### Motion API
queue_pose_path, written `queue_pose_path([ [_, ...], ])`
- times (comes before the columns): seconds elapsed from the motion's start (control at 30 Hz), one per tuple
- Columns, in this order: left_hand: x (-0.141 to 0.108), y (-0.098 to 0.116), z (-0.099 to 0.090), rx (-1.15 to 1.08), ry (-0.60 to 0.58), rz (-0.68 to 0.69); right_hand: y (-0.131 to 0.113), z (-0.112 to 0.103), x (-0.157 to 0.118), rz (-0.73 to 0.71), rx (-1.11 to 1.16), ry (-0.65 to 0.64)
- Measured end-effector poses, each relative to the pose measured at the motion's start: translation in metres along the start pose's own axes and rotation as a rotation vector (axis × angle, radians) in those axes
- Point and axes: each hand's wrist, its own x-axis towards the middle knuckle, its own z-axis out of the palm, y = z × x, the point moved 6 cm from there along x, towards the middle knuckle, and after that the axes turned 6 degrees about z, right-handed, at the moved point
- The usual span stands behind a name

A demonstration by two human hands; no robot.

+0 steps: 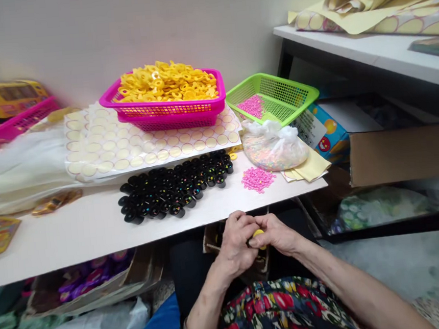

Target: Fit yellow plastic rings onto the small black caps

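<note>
My left hand and my right hand meet over my lap, just in front of the table edge. Between them shows a small round yellow piece. My right thumb and fingers pinch it, and the curled fingers of my left hand close around it from the other side; much of it is hidden. Beyond, on the white table, stand rows of small black cups with coloured bits inside. To their right lies a loose pile of small pink pieces.
Behind the cups, a pink basket heaped with yellow rings rests on sticker sheets. A green basket and a clear bag of pastel pieces stand at right. Below the table are open cartons; a shelf juts in at right.
</note>
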Motion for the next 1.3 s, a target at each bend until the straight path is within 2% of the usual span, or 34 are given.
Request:
queue_pose_path([
  [0.07, -0.01, -0.012, -0.023, 0.026, 0.03, -0.052, -0.001, 0.0, 0.007, 0.013, -0.332, 0.104],
  [0.1, -0.017, -0.021, -0.039, 0.075, 0.124, -0.114, -0.003, 0.001, 0.012, 0.007, -0.535, 0.162],
  [0.13, -0.027, -0.03, -0.058, 0.156, 0.261, -0.186, -0.006, 0.003, 0.016, -0.004, -0.741, 0.206],
  [0.2, -0.053, -0.049, -0.094, 0.365, 0.606, -0.395, -0.007, 0.011, 0.028, -0.012, -1.095, 0.215],
  [0.27, -0.075, -0.07, -0.113, 0.487, 0.781, -0.658, -0.002, 0.017, 0.039, 0.024, -1.299, 0.172],
  [0.33, -0.085, -0.088, -0.12, 0.52, 0.808, -0.84, 0.002, 0.017, 0.048, 0.066, -1.364, 0.154],
  [0.43, -0.083, -0.104, -0.122, 0.534, 0.766, -0.95, 0.0, 0.013, 0.046, 0.062, -1.378, 0.171],
  [0.53, -0.074, -0.107, -0.121, 0.565, 0.723, -0.975, -0.012, 0.008, 0.027, -0.052, -1.332, 0.175],
  [0.63, -0.066, -0.104, -0.12, 0.588, 0.705, -0.97, -0.029, -0.005, 0.005, -0.204, -1.131, 0.235],
  [0.67, -0.064, -0.102, -0.12, 0.595, 0.705, -0.962, -0.036, -0.014, 0.0, -0.249, -1.075, 0.32],
  [0.77, -0.063, -0.097, -0.12, 0.603, 0.733, -0.943, -0.055, -0.045, -0.009, -0.357, -1.044, 0.689],
  [0.83, -0.065, -0.092, -0.115, 0.597, 0.753, -0.927, -0.061, -0.058, -0.006, -0.364, -1.088, 0.823],
  [0.93, -0.058, -0.08, -0.093, 0.542, 0.684, -0.774, -0.062, -0.066, 0.007, -0.304, -1.183, 0.841],
  [1.07, -0.028, -0.057, -0.044, 0.325, 0.464, -0.433, -0.06, -0.065, 0.015, -0.286, -1.301, 0.847],
  [1.17, -0.004, -0.051, -0.018, 0.238, 0.334, -0.37, -0.06, -0.062, 0.014, -0.329, -1.304, 0.847],
  [1.3, 0.016, -0.055, -0.002, 0.181, 0.26, -0.379, -0.067, -0.053, 0.007, -0.457, -1.101, 0.78],
])
